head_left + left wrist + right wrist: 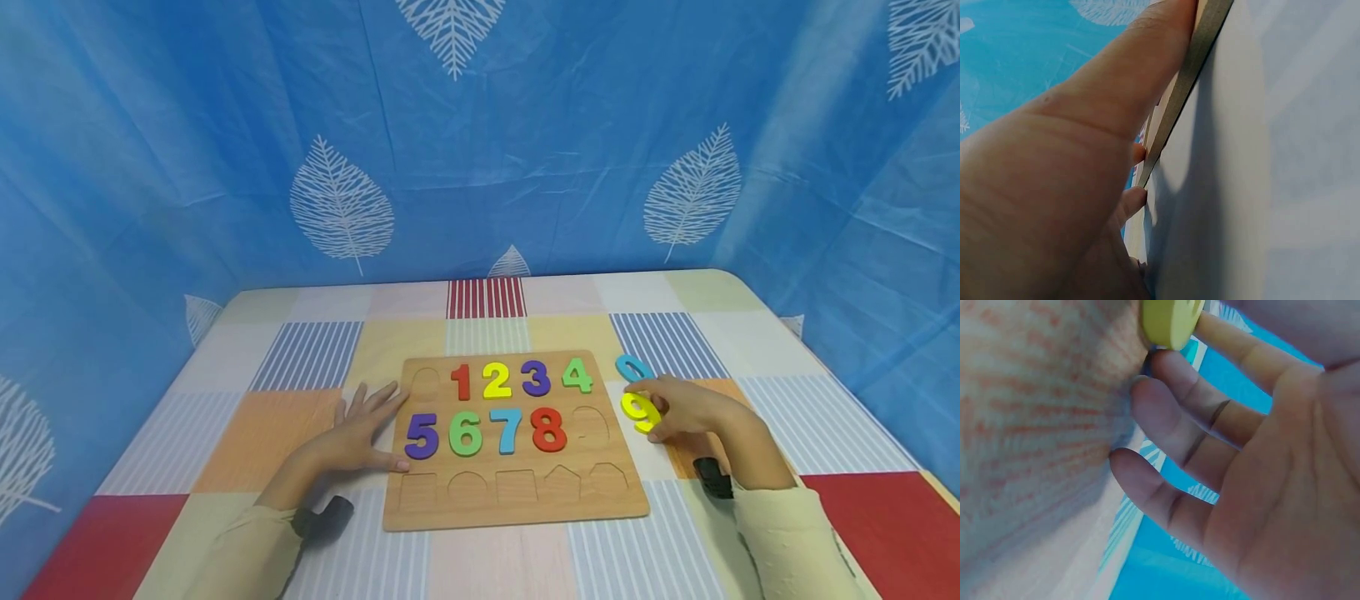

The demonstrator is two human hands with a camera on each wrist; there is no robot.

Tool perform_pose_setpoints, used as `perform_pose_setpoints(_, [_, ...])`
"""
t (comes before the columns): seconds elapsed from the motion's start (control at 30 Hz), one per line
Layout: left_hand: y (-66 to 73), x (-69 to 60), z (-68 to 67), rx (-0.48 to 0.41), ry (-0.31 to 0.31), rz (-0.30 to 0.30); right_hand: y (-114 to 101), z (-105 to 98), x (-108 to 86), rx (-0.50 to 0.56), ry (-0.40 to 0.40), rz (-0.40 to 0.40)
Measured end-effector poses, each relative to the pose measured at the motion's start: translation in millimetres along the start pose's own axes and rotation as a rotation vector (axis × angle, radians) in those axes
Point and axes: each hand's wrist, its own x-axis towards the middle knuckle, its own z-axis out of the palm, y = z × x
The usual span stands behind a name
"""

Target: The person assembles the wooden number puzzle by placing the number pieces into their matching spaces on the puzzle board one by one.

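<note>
My right hand (686, 408) pinches a yellow number 9 (649, 414) between thumb and index finger, just off the board's right edge. In the right wrist view that yellow piece (1163, 325) shows at the top, while the other fingers lie loosely bent near the cloth. My left hand (356, 433) is spread at the left edge of a wooden number puzzle board (517, 512), thumb and fingertips touching its rim. A blue number 0 (622, 365) lies on the cloth beside the right fingers.
Seated in the board are numbers 1 to 8, such as the red 1 (462, 383) and red 8 (548, 439). Empty recesses show top left, right of the 8 and along the bottom row. A patchwork cloth (300, 350) covers the table; a blue leaf-print curtain (525, 167) hangs behind.
</note>
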Motion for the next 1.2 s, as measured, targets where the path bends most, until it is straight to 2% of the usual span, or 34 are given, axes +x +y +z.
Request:
perform_pose_setpoints(0.17, [0.1, -0.7, -0.4, 0.000, -0.002, 0.002, -3, 0, 0.6, 0.023, 0.040, -0.018])
perform_pose_setpoints(0.43, [-0.9, -0.2, -0.2, 0.001, -0.003, -0.006, -25, 7, 7.6, 0.007, 0.142, -0.113])
perform_pose_setpoints(0.67, [-1.4, 1.2, 0.8, 0.011, 0.001, -0.014, -39, 16, 12.9, 0.047, 0.116, -0.112])
perform_pose_setpoints(0.83, [-1.2, 1.6, 1.4, 0.011, 0.002, -0.017, -38, 21, 16.2, 0.050, 0.106, -0.141])
perform_pose_setpoints(1.2, [-0.1, 1.1, 0.8, 0.008, -0.001, -0.016, -38, 26, 18.7, 0.034, 0.103, -0.130])
